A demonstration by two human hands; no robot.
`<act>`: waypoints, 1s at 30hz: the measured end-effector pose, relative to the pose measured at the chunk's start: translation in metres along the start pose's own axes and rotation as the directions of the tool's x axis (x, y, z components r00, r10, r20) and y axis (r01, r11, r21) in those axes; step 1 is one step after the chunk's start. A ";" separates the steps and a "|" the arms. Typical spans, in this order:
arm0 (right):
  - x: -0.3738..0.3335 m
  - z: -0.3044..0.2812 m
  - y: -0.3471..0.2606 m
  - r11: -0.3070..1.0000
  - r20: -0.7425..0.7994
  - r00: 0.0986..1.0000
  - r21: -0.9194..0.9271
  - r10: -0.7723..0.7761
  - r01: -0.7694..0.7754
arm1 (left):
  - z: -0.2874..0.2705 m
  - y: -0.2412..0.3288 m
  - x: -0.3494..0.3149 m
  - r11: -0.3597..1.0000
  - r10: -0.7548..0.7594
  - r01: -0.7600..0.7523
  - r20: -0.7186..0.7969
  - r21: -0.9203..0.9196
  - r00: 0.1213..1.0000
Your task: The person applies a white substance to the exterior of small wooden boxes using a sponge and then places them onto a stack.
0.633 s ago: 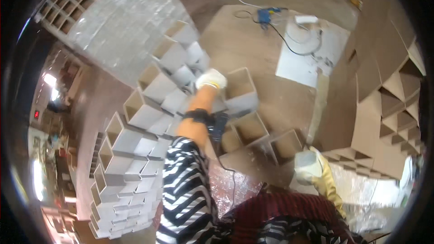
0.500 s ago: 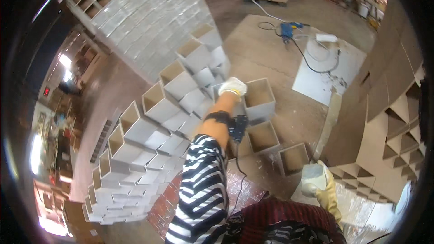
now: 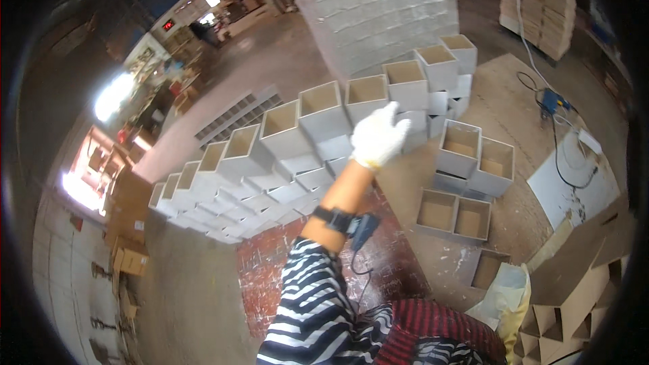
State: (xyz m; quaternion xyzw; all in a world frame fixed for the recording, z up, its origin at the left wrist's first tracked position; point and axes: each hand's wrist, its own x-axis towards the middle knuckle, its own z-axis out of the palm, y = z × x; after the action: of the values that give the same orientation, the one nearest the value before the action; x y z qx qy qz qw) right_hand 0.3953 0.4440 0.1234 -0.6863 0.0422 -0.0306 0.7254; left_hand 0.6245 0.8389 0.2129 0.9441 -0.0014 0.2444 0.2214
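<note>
Since the earlier views, the left hand (image 3: pixel 380 138) had been shifted from beside the loose boxes (image 3: pixel 454 163) to the stack (image 3: pixel 323 126), and the view had been swung leftward, so that more of the stack was shown. By this shift the stack, rather than the loose boxes, was made the nearest thing to the hand. Whether a box had just been set down could not be told.

The left hand, in a white knitted glove, was held out in front of the stack; whether contact was made could not be told. Its fingers were released, the thumb parted from the rest, and nothing was seen to be gripped. The right hand (image 3: pixel 518 301), at the lower right, was covered by a yellow glove beside a pale thing (image 3: pixel 503 285); whether that was grasped could not be told.

The boxes were squarish, open-topped and thin-walled, smooth and grey-white outside, matt brown inside. In the stack they were arranged as a curved, stepped wall. The loose boxes were grouped to its right on a brown board (image 3: pixel 514 230) flecked with white. Nearer the body, a dark red sheet (image 3: pixel 270 277) was marked by pale scuffs. Behind the stack, a grey block (image 3: pixel 399 20) was wrapped in shiny film.
</note>
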 end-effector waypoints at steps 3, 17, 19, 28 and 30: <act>0.016 0.012 -0.002 0.999 0.072 0.997 -0.033 -0.036 0.038 | -0.071 -0.058 -0.028 0.968 -0.164 0.182 -0.110 0.173 0.980; 0.022 0.076 -0.019 0.995 0.282 0.954 -0.022 0.102 -0.100 | -0.198 -0.192 -0.006 0.557 -0.796 0.662 0.094 0.501 0.598; 0.019 0.075 -0.016 0.997 0.253 0.965 -0.058 0.071 -0.059 | -0.185 -0.205 -0.001 0.562 -0.790 0.605 0.147 0.564 0.596; 0.016 0.043 -0.008 0.986 0.272 0.957 -0.152 0.105 -0.065 | -0.216 -0.222 -0.044 0.675 -0.384 0.118 0.210 0.728 0.899; 0.009 0.040 -0.005 0.995 0.256 0.964 -0.093 0.067 -0.044 | -0.240 -0.170 -0.045 0.751 -0.363 0.260 0.050 0.607 0.930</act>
State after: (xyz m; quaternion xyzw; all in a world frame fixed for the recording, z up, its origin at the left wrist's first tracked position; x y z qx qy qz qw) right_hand 0.4083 0.4824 0.1303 -0.7136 -0.0323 0.0814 0.6951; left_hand 0.4930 1.0876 0.3086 0.9691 0.2142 0.1132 -0.0463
